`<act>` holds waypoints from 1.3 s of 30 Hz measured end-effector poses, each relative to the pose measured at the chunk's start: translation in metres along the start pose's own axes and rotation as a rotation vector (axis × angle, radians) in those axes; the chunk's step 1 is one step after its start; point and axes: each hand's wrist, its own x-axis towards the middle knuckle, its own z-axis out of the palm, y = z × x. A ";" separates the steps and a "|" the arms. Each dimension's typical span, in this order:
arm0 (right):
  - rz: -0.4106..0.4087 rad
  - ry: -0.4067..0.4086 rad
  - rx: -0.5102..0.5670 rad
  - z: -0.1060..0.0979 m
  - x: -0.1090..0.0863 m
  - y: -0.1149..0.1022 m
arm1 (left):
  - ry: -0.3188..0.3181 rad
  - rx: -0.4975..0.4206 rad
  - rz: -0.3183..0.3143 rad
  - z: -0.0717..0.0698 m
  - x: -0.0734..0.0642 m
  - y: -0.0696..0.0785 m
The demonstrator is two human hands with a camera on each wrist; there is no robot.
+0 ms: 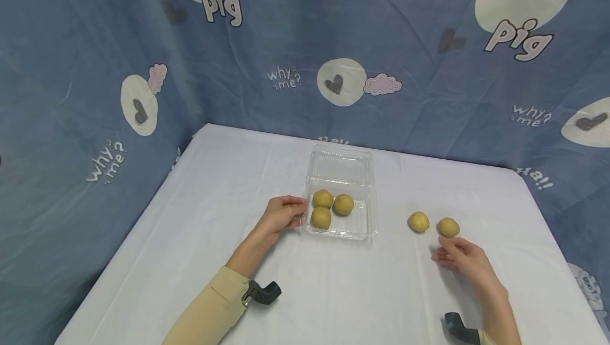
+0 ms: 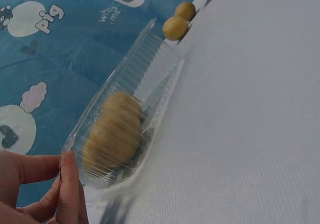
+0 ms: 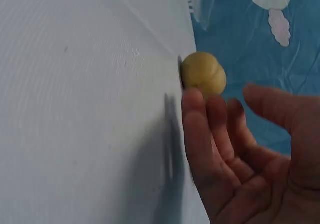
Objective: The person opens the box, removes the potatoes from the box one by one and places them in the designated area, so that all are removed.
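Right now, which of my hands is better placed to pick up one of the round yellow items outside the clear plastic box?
Probably your right hand: it is empty and close beside the rightmost round yellow item. Your left hand is farther off, pinching the edge of the clear plastic box.

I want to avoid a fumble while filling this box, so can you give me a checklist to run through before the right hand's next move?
1. Lid open: ok, folded back behind the tray.
2. Clear plastic clamshell box steadied: ok, the left hand pinches its left edge.
3. Space inside: ok, three round yellow fruits sit in it, with bare floor at front right.
4. Right hand near a loose fruit: ok, it is just in front of the rightmost one.
5. That fruit gripped: not ok, no fingers are curled round it.
6. Fingertip contact with it: cannot tell.
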 end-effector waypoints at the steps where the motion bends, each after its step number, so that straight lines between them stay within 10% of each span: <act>1: -0.033 -0.027 -0.009 0.002 -0.001 -0.002 | 0.000 0.001 -0.001 0.000 -0.001 0.000; 19: -0.488 -0.197 0.019 0.042 0.002 -0.045 | 0.004 0.008 -0.002 0.001 -0.001 0.001; 31: -0.624 -0.187 0.013 0.064 0.014 -0.073 | -0.001 0.010 -0.008 0.003 0.000 0.004; 39: -0.576 -0.163 -0.065 0.076 0.016 -0.086 | -0.006 0.012 -0.005 0.001 -0.002 0.003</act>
